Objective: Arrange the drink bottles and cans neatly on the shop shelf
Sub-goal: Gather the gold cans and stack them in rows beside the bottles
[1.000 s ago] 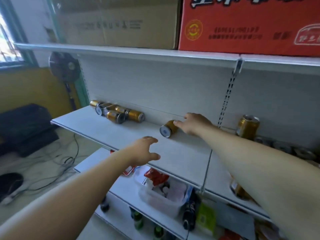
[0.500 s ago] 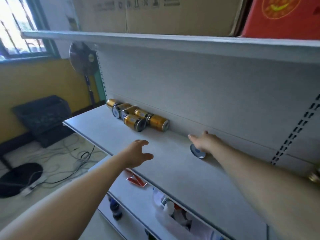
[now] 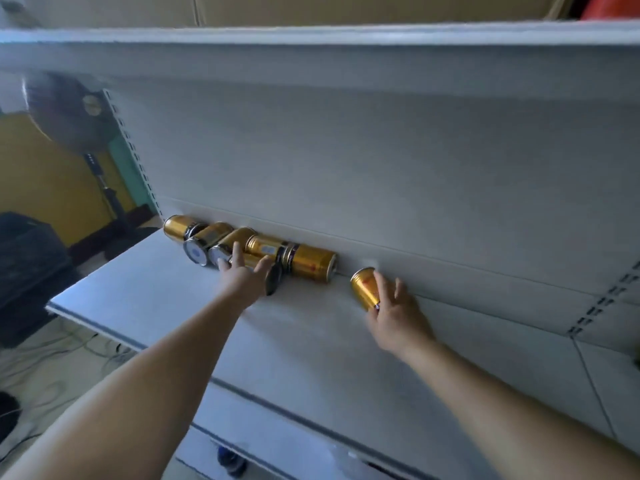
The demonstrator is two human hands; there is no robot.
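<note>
The grey shelf board runs beneath a pale back panel. The single gold can lies on its side close to that panel, at about 1 o'clock from the board's middle. The right hand touches it from 4 o'clock, fingers fairly straight and slightly apart along its side, not clamped. Half a second ago that hand covered the can and only the silver end showed. At the can's 9 o'clock, just across a small gap, several gold cans lie jumbled against the panel. The left hand, which hung short of them then, now rests on the nearest, fingers spread. Bare board stretches from 5 to 8 o'clock of the cans to the front edge. Beyond the board's end at 9 o'clock lies the floor.
</note>
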